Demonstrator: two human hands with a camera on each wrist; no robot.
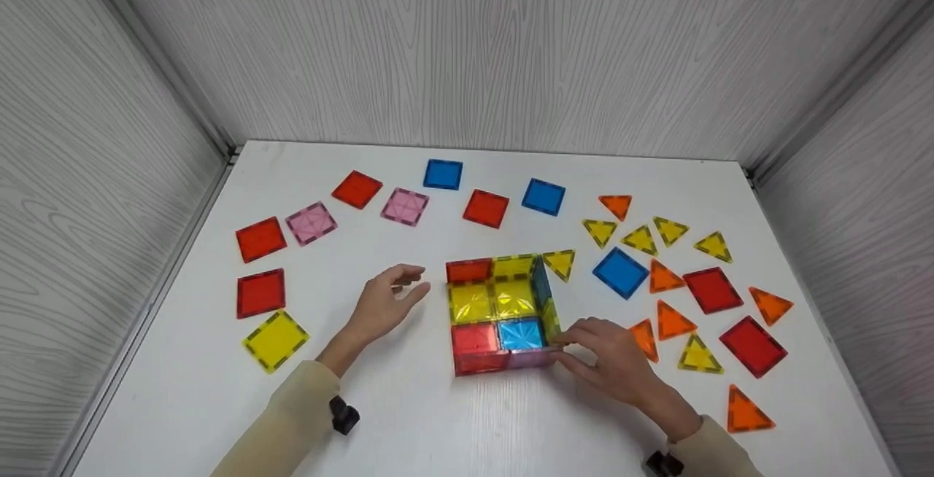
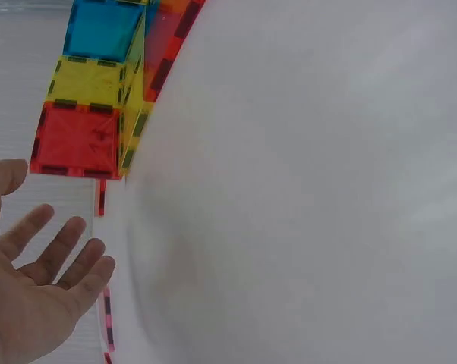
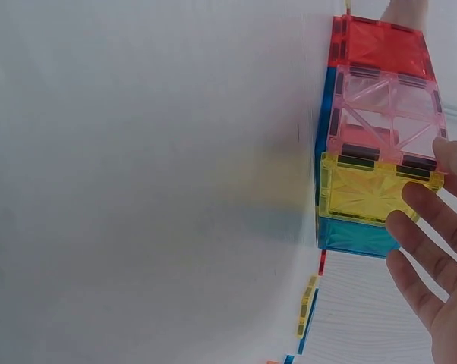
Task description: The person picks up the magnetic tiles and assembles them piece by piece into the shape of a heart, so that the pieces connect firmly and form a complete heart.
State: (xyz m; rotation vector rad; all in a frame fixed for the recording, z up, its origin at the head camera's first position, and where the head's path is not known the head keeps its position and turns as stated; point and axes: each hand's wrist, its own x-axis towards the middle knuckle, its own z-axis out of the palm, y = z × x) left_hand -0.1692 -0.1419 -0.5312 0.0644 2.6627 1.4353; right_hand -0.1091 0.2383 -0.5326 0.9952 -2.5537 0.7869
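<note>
A square box of see-through magnetic tiles (image 1: 476, 302) sits mid-table. Its floor shows yellow, red and blue tiles, and walls stand along the far, right and near sides. My right hand (image 1: 613, 360) pinches the near right corner. In the right wrist view the thumb is at the top edge of a pink tile (image 3: 365, 95), while the forefinger touches the yellow tile (image 3: 357, 201) beside it; the other fingers spread loosely. My left hand (image 1: 383, 305) hovers left of the box, fingers loosely bent and holding nothing; its palm shows in the left wrist view.
Loose square tiles arc around the left and back, among them a red tile (image 1: 260, 293), a pink tile (image 1: 405, 206) and a blue tile (image 1: 443, 174). To the right lie several triangles, such as an orange triangle (image 1: 746, 411), between more squares. Grey panels (image 1: 467, 54) enclose the table.
</note>
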